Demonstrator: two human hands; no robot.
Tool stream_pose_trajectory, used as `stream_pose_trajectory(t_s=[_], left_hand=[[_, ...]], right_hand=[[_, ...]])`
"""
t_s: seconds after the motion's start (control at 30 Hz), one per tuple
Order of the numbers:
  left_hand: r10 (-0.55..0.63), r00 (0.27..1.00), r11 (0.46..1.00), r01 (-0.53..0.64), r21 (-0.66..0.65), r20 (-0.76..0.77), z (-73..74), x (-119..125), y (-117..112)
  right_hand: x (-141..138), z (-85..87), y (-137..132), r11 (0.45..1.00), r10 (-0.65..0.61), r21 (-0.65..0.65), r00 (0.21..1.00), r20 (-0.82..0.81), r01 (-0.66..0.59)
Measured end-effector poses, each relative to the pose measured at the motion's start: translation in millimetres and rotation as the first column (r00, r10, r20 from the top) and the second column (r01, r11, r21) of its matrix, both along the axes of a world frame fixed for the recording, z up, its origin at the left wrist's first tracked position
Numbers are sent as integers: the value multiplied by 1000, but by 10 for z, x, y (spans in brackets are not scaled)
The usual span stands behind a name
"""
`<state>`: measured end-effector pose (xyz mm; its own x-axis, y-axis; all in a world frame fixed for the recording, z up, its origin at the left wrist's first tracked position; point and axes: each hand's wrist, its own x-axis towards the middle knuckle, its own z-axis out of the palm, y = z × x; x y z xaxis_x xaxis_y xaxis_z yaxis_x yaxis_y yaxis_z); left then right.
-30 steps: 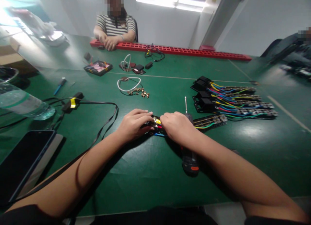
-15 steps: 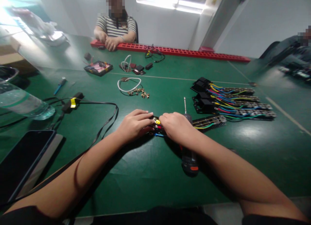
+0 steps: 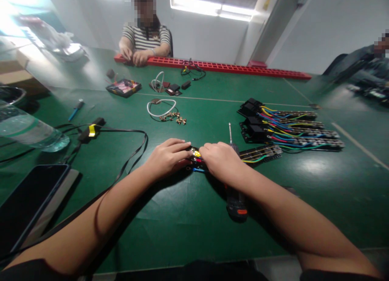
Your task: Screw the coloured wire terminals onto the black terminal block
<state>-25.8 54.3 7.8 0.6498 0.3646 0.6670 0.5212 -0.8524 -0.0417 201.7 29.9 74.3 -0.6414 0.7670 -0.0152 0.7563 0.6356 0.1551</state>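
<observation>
Both my hands are on a black wired assembly [image 3: 261, 154], whose long strip with yellow and green wires stretches out to the right. My left hand [image 3: 169, 156] is closed around its left end. Bent fingers of my right hand [image 3: 221, 158] grip its wires close to a yellow wire terminal [image 3: 197, 154]; a blue terminal [image 3: 199, 170] shows just below. The fingertips and the assembly's middle are partly hidden. Under my right hand and wrist lies a cordless screwdriver [image 3: 237, 210], its bit pointing away from me.
Several similar wired assemblies [image 3: 291, 127] lie to the right. Small brass screws [image 3: 180, 120] are scattered ahead, beside a white cable loop [image 3: 148, 107]. At left are a bottle [image 3: 36, 129], a phone [image 3: 27, 204] and a black cable [image 3: 133, 151]. A person sits behind a red rail [image 3: 225, 66].
My hands keep nearly the same grip and position. Across the table, the seated person's hands have moved slightly apart at the red rail.
</observation>
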Motion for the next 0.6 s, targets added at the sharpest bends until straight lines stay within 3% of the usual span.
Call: stream_pose_trajectory(t_s=[0.6], left_hand=[[-8, 1000, 999, 8, -38, 17, -29, -6, 3]], right_hand=[[22, 6, -26, 1000, -13, 12, 1000, -4, 13]])
